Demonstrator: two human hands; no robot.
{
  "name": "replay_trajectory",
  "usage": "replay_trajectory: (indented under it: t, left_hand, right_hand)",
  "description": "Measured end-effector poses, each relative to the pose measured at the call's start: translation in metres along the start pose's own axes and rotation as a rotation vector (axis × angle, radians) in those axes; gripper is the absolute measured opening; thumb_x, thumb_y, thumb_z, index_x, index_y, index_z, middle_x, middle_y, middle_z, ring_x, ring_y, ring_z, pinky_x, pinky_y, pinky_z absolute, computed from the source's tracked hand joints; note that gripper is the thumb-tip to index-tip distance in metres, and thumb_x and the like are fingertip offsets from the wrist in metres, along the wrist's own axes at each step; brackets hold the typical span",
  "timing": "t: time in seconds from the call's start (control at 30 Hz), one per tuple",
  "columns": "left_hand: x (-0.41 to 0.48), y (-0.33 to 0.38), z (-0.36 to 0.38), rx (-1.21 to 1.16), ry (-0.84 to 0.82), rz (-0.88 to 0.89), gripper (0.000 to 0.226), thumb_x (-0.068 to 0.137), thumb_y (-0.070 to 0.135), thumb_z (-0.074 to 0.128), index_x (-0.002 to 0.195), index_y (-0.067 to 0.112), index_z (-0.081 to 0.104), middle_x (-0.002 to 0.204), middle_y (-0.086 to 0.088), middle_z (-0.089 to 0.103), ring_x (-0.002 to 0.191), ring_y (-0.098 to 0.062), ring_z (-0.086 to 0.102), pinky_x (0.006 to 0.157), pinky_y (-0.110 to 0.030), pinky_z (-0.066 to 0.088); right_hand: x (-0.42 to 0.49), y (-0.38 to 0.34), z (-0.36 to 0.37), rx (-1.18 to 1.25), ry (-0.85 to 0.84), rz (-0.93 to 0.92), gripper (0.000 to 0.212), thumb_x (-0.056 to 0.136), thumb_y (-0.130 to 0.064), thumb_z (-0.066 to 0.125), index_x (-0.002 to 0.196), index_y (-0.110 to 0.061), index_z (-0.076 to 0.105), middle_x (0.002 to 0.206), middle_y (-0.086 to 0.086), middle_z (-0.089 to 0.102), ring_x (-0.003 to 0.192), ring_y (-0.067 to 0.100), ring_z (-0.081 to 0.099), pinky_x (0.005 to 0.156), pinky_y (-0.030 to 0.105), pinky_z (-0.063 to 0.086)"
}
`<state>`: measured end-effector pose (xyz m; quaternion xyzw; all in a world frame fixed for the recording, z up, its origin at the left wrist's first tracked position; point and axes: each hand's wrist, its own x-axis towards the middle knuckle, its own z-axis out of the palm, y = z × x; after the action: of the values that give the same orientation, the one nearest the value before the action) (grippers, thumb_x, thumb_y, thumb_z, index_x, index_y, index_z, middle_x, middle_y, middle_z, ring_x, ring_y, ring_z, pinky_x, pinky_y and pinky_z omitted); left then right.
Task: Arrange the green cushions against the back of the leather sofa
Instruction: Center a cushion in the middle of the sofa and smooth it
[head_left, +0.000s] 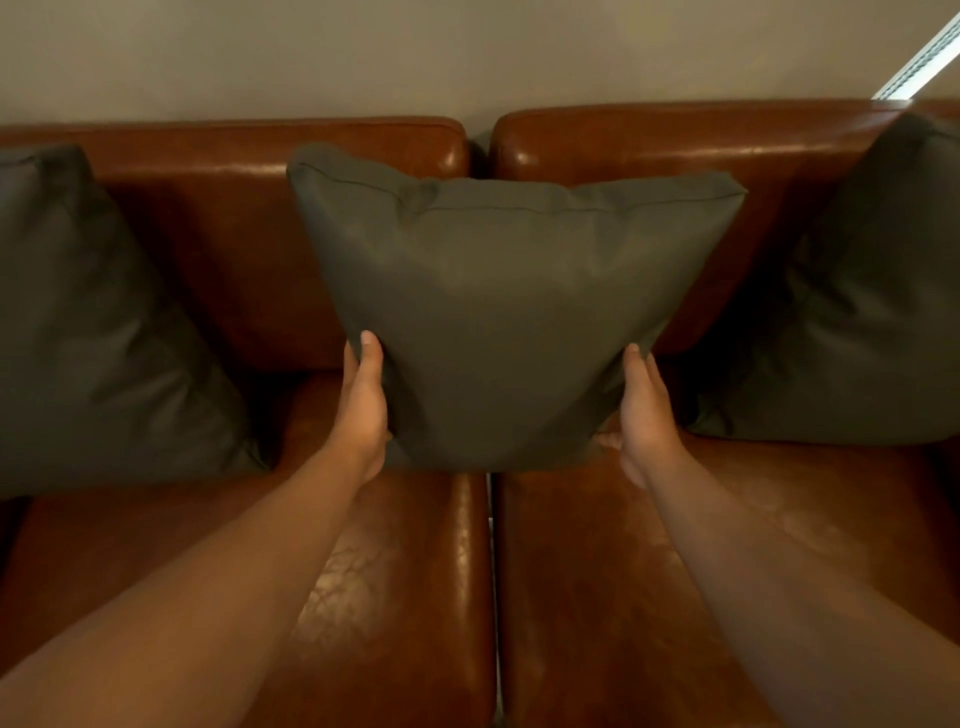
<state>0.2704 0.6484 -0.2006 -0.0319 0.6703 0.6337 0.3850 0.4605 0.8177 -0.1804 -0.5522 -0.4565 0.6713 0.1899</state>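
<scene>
A dark green middle cushion stands upright at the centre of the brown leather sofa, over the seam between the two back pads. My left hand grips its lower left edge and my right hand grips its lower right edge. Its bottom edge rests at the seat. A second green cushion leans against the sofa back at the left. A third green cushion leans against the back at the right, partly cut off by the frame edge.
The two shiny leather seat pads stretch toward me, split by a narrow gap down the middle. A plain beige wall rises behind the sofa. A pale slatted strip shows at the top right.
</scene>
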Motion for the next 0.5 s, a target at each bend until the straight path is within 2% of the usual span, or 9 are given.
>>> replay_trajectory:
  t: [0.1,0.17,0.27,0.37,0.43,0.47,0.5]
  left_hand:
    - [-0.006,-0.008,0.004,-0.032,0.003,-0.023,0.083,0.070,0.088,0.045,0.147,0.058,0.034,0.151,0.021,0.048,0.140,-0.015,0.046,0.112,-0.060,0.038]
    - [-0.008,-0.011,0.008,-0.040,0.020,0.004,0.077,0.075,0.085,0.044,0.147,0.059,0.033,0.152,0.021,0.045,0.140,-0.014,0.044,0.112,-0.061,0.036]
    - [-0.005,-0.010,0.007,-0.029,0.047,0.010,0.060,0.092,0.073,0.040,0.148,0.056,0.032,0.147,0.021,0.045,0.132,-0.011,0.043,0.114,-0.062,0.033]
    - [-0.009,-0.010,0.006,0.042,0.103,-0.016,0.064,0.095,0.065,0.046,0.154,0.045,0.029,0.155,0.013,0.042,0.138,-0.015,0.042,0.117,-0.052,0.034]
    - [-0.029,-0.006,0.013,0.261,0.250,0.082,0.073,0.099,0.051,0.051,0.161,0.029,0.019,0.167,-0.001,0.026,0.151,-0.021,0.028,0.121,-0.037,0.024]
    - [-0.044,-0.003,0.018,0.419,0.328,0.201,0.078,0.100,0.045,0.054,0.162,0.022,0.013,0.170,-0.005,0.014,0.155,-0.021,0.016,0.122,-0.031,0.016]
    - [-0.058,0.001,0.024,0.575,0.361,0.394,0.082,0.099,0.042,0.057,0.162,0.020,0.009,0.171,-0.007,0.004,0.157,-0.020,0.007,0.123,-0.030,0.010]
  right_hand:
    - [0.000,-0.002,-0.006,-0.014,0.017,-0.085,0.050,0.101,-0.056,0.037,0.150,-0.047,0.033,0.147,-0.014,0.044,0.136,0.018,0.043,0.112,0.060,0.035]
    - [0.002,-0.004,-0.008,-0.047,0.007,-0.132,0.049,0.101,-0.056,0.039,0.149,-0.048,0.034,0.138,-0.019,0.046,0.128,0.012,0.045,0.112,0.056,0.037]
    - [0.007,0.002,-0.012,-0.093,-0.047,-0.062,0.055,0.100,-0.059,0.039,0.152,-0.049,0.025,0.156,-0.012,0.037,0.143,0.021,0.037,0.115,0.059,0.033]
    - [0.005,0.009,-0.016,-0.151,-0.049,-0.010,0.062,0.099,-0.059,0.039,0.155,-0.045,0.017,0.163,-0.008,0.028,0.148,0.024,0.031,0.117,0.056,0.030]
    - [-0.005,0.009,-0.014,-0.292,0.029,-0.160,0.071,0.099,-0.054,0.045,0.159,-0.037,0.010,0.166,-0.006,0.021,0.151,0.021,0.024,0.121,0.044,0.025]
    - [-0.013,0.006,-0.011,-0.368,0.088,-0.287,0.077,0.098,-0.050,0.048,0.160,-0.033,0.006,0.168,-0.004,0.013,0.153,0.018,0.016,0.122,0.037,0.019]
    - [-0.021,0.002,-0.007,-0.435,0.144,-0.436,0.081,0.097,-0.049,0.051,0.160,-0.031,0.003,0.169,-0.002,0.004,0.154,0.017,0.009,0.121,0.032,0.014]
